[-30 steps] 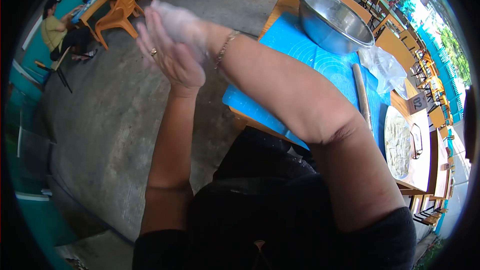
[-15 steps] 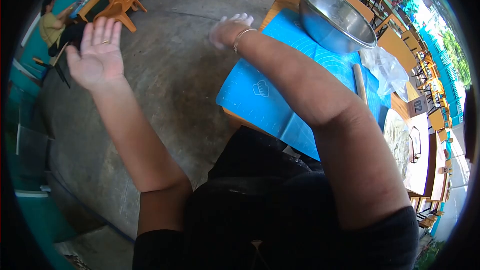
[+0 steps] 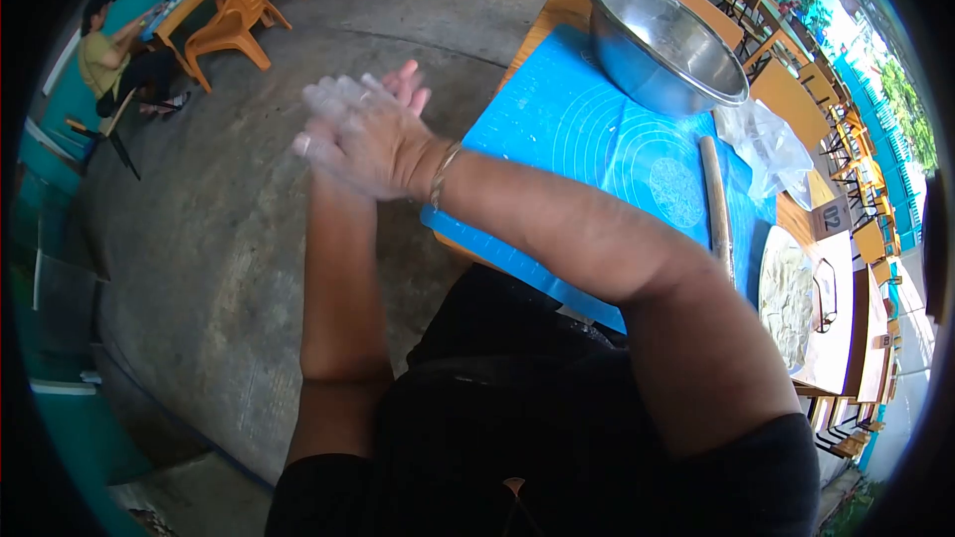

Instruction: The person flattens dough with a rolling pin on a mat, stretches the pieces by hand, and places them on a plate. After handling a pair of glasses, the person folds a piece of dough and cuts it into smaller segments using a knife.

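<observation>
My right hand (image 3: 366, 134), blurred by motion and with a bracelet at the wrist, lies across my left hand (image 3: 410, 89). Palms meet in the air over the floor, left of the table. Pinkish left fingers poke out behind the right hand; its palm is hidden. Fingers of both hands look stretched out, and I see nothing held. Nearest to them is a blue baking mat (image 3: 517, 129) with printed circles and a whitish floury patch. A wooden rolling pin (image 3: 715, 201) rests on its right side. At the mat's far end stands a steel bowl (image 3: 637, 60).
Right of the mat lie a clear plastic bag (image 3: 774, 149), a card marked 02 (image 3: 831, 218) and a plate of pale, flat dough-like pieces (image 3: 786, 303). A person (image 3: 104, 55) sits at a table far left. Orange chairs (image 3: 234, 30) stand on the concrete floor.
My hands were apart, left palm raised and right hand near the mat's edge. Left has moved right, right has moved left and nearer, and they now meet.
</observation>
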`<state>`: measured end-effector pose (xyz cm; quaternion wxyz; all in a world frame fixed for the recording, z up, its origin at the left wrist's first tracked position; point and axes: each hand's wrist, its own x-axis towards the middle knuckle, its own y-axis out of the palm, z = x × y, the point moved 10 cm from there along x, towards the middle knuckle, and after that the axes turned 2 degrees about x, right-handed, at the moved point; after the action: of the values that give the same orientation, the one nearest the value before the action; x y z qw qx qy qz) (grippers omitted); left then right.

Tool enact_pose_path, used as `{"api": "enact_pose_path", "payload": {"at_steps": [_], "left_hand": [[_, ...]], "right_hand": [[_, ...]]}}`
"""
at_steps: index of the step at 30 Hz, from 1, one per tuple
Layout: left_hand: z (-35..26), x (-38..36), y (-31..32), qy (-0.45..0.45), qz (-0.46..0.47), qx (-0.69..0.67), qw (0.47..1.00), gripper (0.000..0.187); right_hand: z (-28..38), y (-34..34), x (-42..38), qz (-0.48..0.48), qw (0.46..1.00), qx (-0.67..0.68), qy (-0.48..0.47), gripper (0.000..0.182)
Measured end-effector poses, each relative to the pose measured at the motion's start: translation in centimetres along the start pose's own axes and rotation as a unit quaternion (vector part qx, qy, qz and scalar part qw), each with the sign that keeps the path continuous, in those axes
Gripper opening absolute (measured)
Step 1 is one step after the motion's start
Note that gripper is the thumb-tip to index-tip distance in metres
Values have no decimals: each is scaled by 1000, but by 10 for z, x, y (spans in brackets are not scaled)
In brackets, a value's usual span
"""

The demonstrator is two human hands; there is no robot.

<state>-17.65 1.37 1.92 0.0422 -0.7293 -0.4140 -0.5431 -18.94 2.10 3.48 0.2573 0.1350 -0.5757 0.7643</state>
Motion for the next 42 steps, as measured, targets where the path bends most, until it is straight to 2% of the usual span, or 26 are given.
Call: {"api": "enact_pose_path", "payload": {"at_steps": [2,4,6,7,8,9,10,11,12,13,14,15,16,19,22,23,24,25,26,30,32,33,37,39,40,42], "left_hand": [[-34,21,-19,2,-274,88,958,72],[-53,-2,-29,-18,-534,159,830,70],[-66,3,-30,48,-490,198,848,71],[-78,7,-16,110,-473,380,787,70],[-78,12,6,167,-437,545,696,68],[-56,14,19,214,-353,623,664,66],[-30,5,28,254,-265,693,620,64],[-27,-12,21,298,-262,702,592,67],[-22,-37,-7,296,-263,702,592,67],[-22,-77,-93,153,-433,574,678,67],[1,-116,-150,-1,-572,403,714,67],[-4,-111,-144,2,-572,403,714,67],[4,-91,-131,-19,-528,312,790,62],[20,-36,-49,-86,-352,13,932,50],[15,-31,-48,-68,-301,-70,949,46],[10,-41,-55,-42,-328,-59,942,46],[12,-42,-53,-47,-329,-60,941,46],[12,-72,-75,-83,-498,30,862,47],[5,-105,-86,-115,-644,119,747,48],[26,-114,-87,-72,-719,37,690,56],[19,-43,-52,-41,-536,28,843,62],[24,-38,-50,-128,-604,-36,786,71],[-30,-15,-51,-16,-584,100,806,73],[-81,-52,-68,113,-677,240,686,78],[-71,-49,-69,113,-675,239,689,78],[-17,-2,-40,-39,-566,305,765,81]], "right_hand": [[-27,6,9,5,979,-194,-56,70],[-52,-28,19,-63,956,-287,-11,72],[-126,-49,20,-5,924,-180,337,74],[-127,-37,15,27,923,-36,383,72],[-112,-34,8,23,922,-38,384,72],[-73,10,5,105,891,307,317,73],[-22,27,7,175,742,613,207,74],[-21,21,4,174,739,616,209,74],[-30,4,2,165,839,470,218,70],[-37,-18,3,152,913,309,217,67],[-29,-35,1,153,913,310,216,67],[-11,-36,-10,246,859,387,229,61],[5,-31,-24,333,789,457,239,58],[-19,-8,-37,337,752,498,269,51],[-48,15,-29,345,698,550,301,45],[-60,7,-2,382,890,216,128,41],[-60,-4,21,345,922,-160,-68,37],[-69,-58,35,28,966,-258,8,35],[-63,-115,4,-291,895,-328,83,33],[-36,-147,-11,-388,912,-120,60,35],[-53,-127,-8,-346,914,-201,71,43],[-64,-112,-8,-321,913,-239,79,48],[-77,-98,6,-244,902,-346,83,62],[-104,-130,17,-111,970,10,215,73],[-74,-115,9,-215,966,-40,142,69],[-34,-17,-17,-53,937,345,-17,75]]}}
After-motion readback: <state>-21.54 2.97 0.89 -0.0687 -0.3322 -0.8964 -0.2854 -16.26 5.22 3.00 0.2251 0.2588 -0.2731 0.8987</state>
